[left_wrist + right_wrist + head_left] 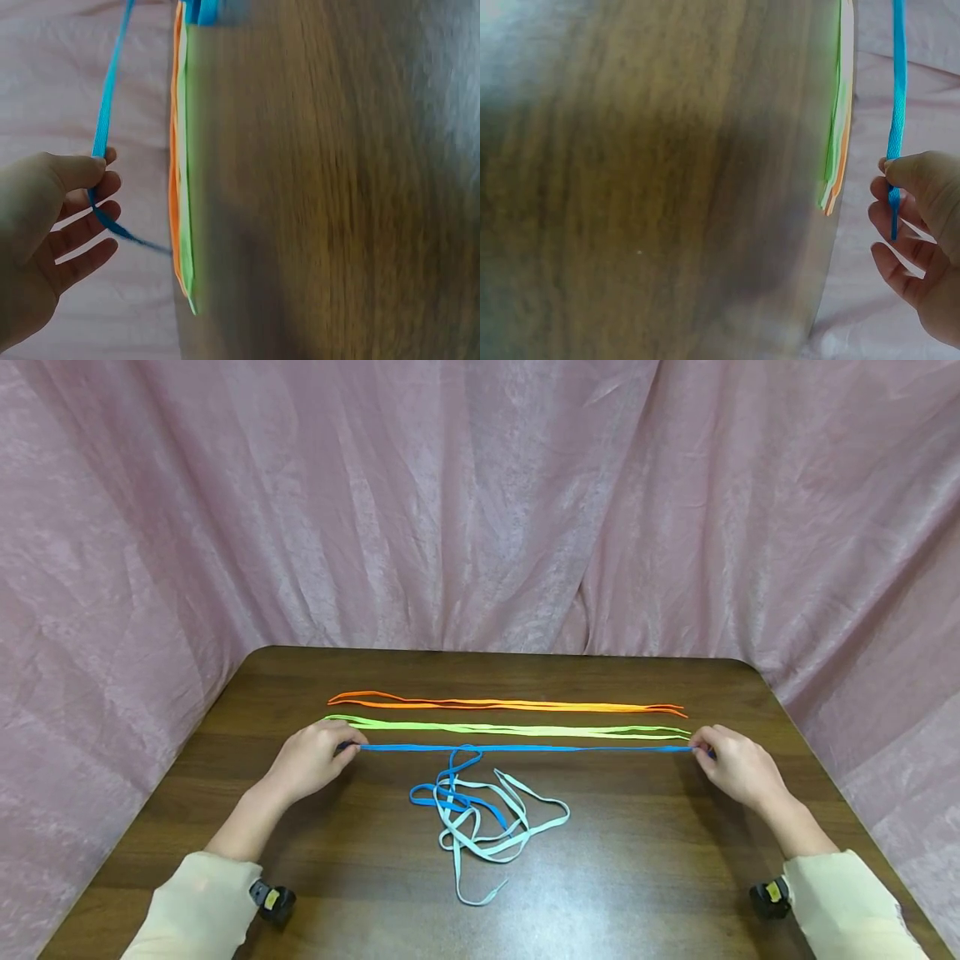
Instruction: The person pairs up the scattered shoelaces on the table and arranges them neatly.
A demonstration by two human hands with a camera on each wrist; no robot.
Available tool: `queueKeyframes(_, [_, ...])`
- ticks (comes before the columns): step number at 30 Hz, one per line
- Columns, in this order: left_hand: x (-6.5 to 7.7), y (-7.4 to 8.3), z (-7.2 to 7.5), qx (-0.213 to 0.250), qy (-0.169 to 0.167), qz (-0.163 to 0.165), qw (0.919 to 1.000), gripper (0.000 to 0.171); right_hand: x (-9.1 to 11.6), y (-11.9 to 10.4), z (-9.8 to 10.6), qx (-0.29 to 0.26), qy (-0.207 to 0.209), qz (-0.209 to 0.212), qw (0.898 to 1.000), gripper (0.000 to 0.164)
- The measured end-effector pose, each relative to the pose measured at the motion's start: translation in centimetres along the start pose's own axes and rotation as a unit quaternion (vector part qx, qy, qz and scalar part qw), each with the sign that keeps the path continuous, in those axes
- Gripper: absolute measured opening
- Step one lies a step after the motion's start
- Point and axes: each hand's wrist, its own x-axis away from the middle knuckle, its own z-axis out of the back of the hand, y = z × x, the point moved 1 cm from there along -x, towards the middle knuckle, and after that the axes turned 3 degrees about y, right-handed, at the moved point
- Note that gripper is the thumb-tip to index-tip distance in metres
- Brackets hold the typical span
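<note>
A blue shoelace (525, 747) is stretched straight from side to side between both hands. My left hand (318, 760) pinches it between thumb and finger, and a short length trails past those fingers in the left wrist view. Close to its tipped end, my right hand (738, 764) pinches the same lace (897, 97); the tip hangs below the thumb. Beyond the stretched lace lie yellow-green shoelaces (510, 730), then orange shoelaces (510, 703), laid lengthwise. Nearer me, a loose pale mint shoelace (517, 839) lies tangled with loops of blue lace (423, 797).
The brown wooden table (637, 860) has rounded far corners. Pink curtains (480, 510) hang behind it and along both sides. A small black device sits at each wrist, by the pale sleeves (198, 906).
</note>
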Motion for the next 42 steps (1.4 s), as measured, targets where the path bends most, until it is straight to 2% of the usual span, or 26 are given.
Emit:
queueKeyframes(8, [0.3, -2.8, -0.4, -0.007, -0.024, 0.035, 0.9991, 0.012, -0.6, 0.6, -0.2, -0.001, -0.026, -0.023, 0.999, 0.01])
queueKeyframes(15, [-0.1, -4.5, -1.0, -0.019, -0.016, 0.048, 0.9985, 0.015, -1.0, 1.0, -0.9, -0.003, -0.032, -0.02, 0.999, 0.01])
queueKeyframes(19, [-0.4, -5.1, -1.2, -0.026, -0.015, 0.066, 0.9974, 0.018, -1.3, 1.2, -1.3, -0.006, -0.037, -0.02, 0.999, 0.01])
queueKeyframes(24, [-1.0, -5.6, -1.4, -0.03, -0.025, 0.098, 0.9944, 0.012, -1.8, 1.3, -1.7, -0.007, -0.053, -0.032, 0.998, 0.01])
queueKeyframes(33, [-1.5, -6.4, -1.7, -0.037, -0.021, 0.151, 0.9877, 0.004, -1.9, 1.4, -2.2, -0.008, -0.08, -0.05, 0.996, 0.009])
queueKeyframes(42, [-1.2, -6.7, -1.9, -0.036, -0.068, 0.175, 0.9816, 0.004, -1.4, 1.7, -2.7, -0.011, -0.09, -0.039, 0.995, 0.01])
